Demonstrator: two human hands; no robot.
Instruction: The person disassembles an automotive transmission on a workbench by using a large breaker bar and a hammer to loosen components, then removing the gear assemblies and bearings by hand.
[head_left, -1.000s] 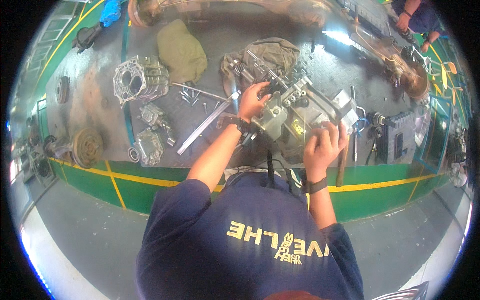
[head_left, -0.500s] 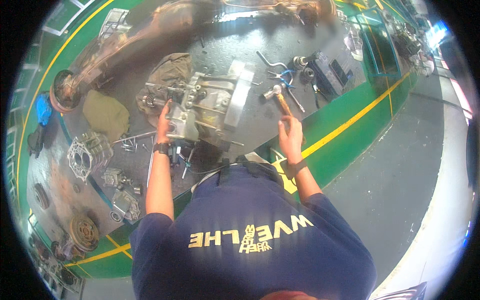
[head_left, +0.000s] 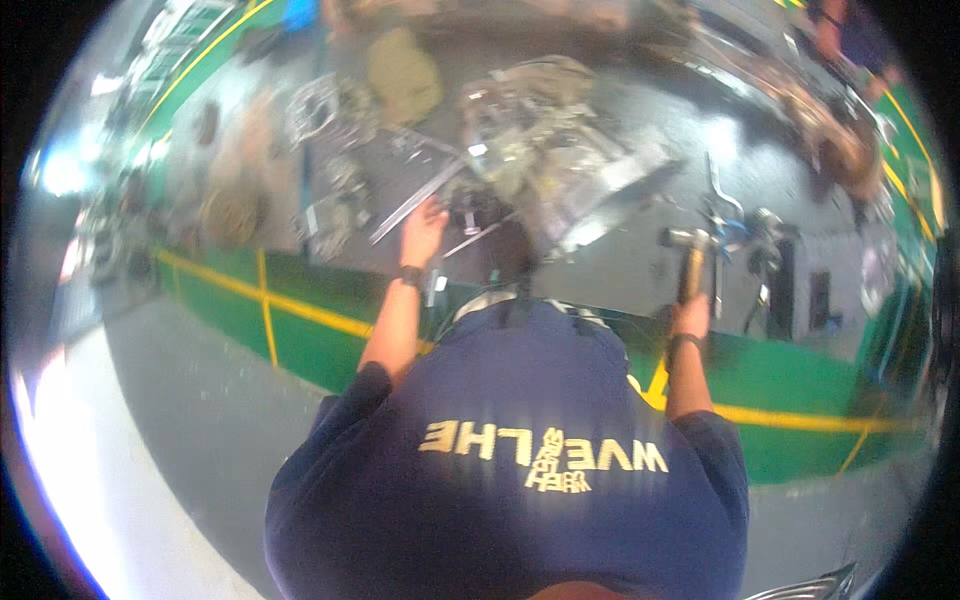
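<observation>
The desk [head_left: 628, 262] is the largest thing, grey, and it carries many metal parts. Next is the dark blue shirt [head_left: 480, 400] of the person. In the middle of the desk stands the gearbox [head_left: 550, 150], much blurred; neither hand is seen on it. To its left are the green cloth [head_left: 405, 80] and, nearer to the person, the bar [head_left: 415, 206], which lies slanted.

The hammer [head_left: 693, 268] is at the right, near the front edge of the desk, with its head away from the person and near the bent rod [head_left: 713, 178]. The right hand [head_left: 691, 316] is closed around the lower handle. The left hand [head_left: 425, 228] is just beside the bar; because of the blur I cannot tell whether it touches or grips anything.

For good handling of the hammer, I would advise a firm grip low on the handle, with the wrist relaxed. The head should, in my judgement, pass clear of the bent rod, and the left hand should be kept out of its path.

On the shirt there are large yellow letters. On the other things I can read no label.
</observation>
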